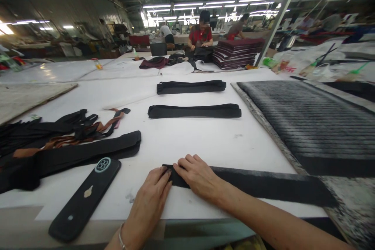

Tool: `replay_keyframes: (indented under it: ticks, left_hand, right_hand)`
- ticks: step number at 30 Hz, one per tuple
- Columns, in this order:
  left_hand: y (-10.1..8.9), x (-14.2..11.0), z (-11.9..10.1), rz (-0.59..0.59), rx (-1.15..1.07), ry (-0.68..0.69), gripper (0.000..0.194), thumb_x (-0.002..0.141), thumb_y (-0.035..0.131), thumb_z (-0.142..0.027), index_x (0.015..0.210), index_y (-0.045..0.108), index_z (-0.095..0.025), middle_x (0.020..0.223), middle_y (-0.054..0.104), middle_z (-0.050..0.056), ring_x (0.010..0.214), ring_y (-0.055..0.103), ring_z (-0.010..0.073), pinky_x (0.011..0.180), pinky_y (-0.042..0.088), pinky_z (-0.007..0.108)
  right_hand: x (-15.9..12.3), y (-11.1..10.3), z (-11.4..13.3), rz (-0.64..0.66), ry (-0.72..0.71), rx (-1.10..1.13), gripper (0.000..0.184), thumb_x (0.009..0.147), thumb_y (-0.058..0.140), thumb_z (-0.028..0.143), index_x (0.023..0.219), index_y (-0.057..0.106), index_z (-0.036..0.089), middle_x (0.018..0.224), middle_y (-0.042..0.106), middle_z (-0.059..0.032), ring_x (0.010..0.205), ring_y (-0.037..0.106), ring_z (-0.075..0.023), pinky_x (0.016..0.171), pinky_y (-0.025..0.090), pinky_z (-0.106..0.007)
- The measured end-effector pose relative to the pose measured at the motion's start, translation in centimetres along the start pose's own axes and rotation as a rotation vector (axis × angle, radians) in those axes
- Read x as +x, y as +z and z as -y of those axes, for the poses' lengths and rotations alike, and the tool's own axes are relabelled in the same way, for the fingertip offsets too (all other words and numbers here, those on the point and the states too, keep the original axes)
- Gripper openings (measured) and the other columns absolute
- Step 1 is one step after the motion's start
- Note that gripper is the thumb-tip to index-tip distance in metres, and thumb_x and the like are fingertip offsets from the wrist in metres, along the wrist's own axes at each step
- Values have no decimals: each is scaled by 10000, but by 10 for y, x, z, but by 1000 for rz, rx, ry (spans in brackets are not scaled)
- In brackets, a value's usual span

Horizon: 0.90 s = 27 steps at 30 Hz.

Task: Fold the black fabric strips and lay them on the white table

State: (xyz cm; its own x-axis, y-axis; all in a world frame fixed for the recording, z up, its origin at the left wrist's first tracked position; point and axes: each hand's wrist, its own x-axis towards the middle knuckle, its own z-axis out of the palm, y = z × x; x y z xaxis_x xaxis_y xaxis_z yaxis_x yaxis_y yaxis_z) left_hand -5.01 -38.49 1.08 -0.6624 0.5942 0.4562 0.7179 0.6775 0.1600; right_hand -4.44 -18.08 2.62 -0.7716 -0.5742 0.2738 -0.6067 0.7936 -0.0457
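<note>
A long black fabric strip (263, 184) lies across the white table in front of me, its right end reaching a board. My left hand (150, 193) grips the strip's left end, thumb and fingers pressed together at the corner. Just to the right, my right hand (197, 175) is closed over the same strip with its fingertips bent down on it. The fingers cover part of that end, so a fold there cannot be made out. Beyond the hands lie two flat black fabric bundles, a nearer one (195, 111) and a farther one (191, 86).
A board with overlapping black strips (310, 121) stands at right. On the left are a phone (84, 199), a folded black piece (90, 150) and tangled brown and black scraps (67, 140). Farther back, a maroon stack (237, 52) sits near a person in red (200, 37).
</note>
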Motion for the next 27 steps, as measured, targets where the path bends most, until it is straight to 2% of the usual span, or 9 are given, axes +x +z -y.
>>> replay_keyframes:
  ticks: [2, 5, 10, 13, 15, 18, 22, 27]
  left_hand:
    - [-2, 3, 1, -49, -36, -26, 224, 898, 481, -177, 1079, 607, -141, 1103, 607, 94, 1037, 564, 178, 906, 521, 317]
    - [-1, 10, -2, -101, -6, 11, 244, 890, 472, -121, 1101, 589, -153, 1068, 616, 82, 1020, 548, 187, 882, 494, 344]
    - [9, 24, -7, -13, 79, 50, 384, 853, 461, -52, 1232, 488, -108, 1029, 650, 83, 989, 530, 216, 825, 441, 375]
    - [10, 29, -6, 64, 127, 84, 380, 858, 461, -74, 1226, 516, -148, 1063, 660, 72, 1020, 529, 219, 831, 398, 372]
    - [8, 30, -6, 109, 157, 102, 373, 867, 467, -92, 1209, 550, -214, 1079, 665, 43, 1033, 535, 213, 830, 363, 379]
    - [5, 29, -8, 103, 192, 67, 381, 862, 488, -90, 1170, 593, -289, 1057, 682, 15, 1038, 545, 212, 820, 315, 397]
    - [6, 26, -11, 69, 233, 56, 387, 862, 498, -100, 1168, 606, -310, 1056, 690, 21, 1040, 551, 221, 820, 295, 405]
    - [3, 25, -14, 119, 275, 50, 532, 838, 450, -9, 1214, 563, -368, 1115, 673, -10, 1034, 542, 230, 826, 282, 426]
  right_hand:
    - [1, 1, 0, -12, -7, -6, 216, 919, 422, 111, 1104, 519, 165, 952, 546, -52, 861, 449, -205, 754, 394, -349]
    - [2, 5, 0, -43, -14, 4, 212, 928, 399, 111, 1097, 514, 164, 948, 548, -48, 871, 457, -204, 781, 403, -355]
    - [3, 9, -6, -77, 81, 67, 137, 903, 416, 82, 957, 532, 131, 945, 569, -73, 871, 492, -197, 810, 420, -346]
    - [-3, 4, -16, -51, 117, 114, 78, 890, 502, 163, 948, 548, 139, 928, 584, -70, 868, 511, -197, 785, 425, -330]
    - [-9, 0, -24, -28, 102, 141, 67, 888, 523, 197, 920, 561, 151, 909, 587, -57, 857, 518, -184, 763, 423, -310]
    - [-19, -3, -34, -28, 34, 134, 107, 907, 475, 162, 932, 579, 165, 888, 583, -42, 827, 512, -165, 740, 411, -289]
    - [-28, -5, -41, -21, -60, 63, 157, 918, 442, 140, 958, 592, 166, 874, 576, -42, 789, 487, -166, 713, 395, -292]
    - [-36, -7, -45, -4, -109, 38, 162, 923, 429, 145, 978, 581, 158, 892, 575, -50, 788, 478, -175, 709, 384, -305]
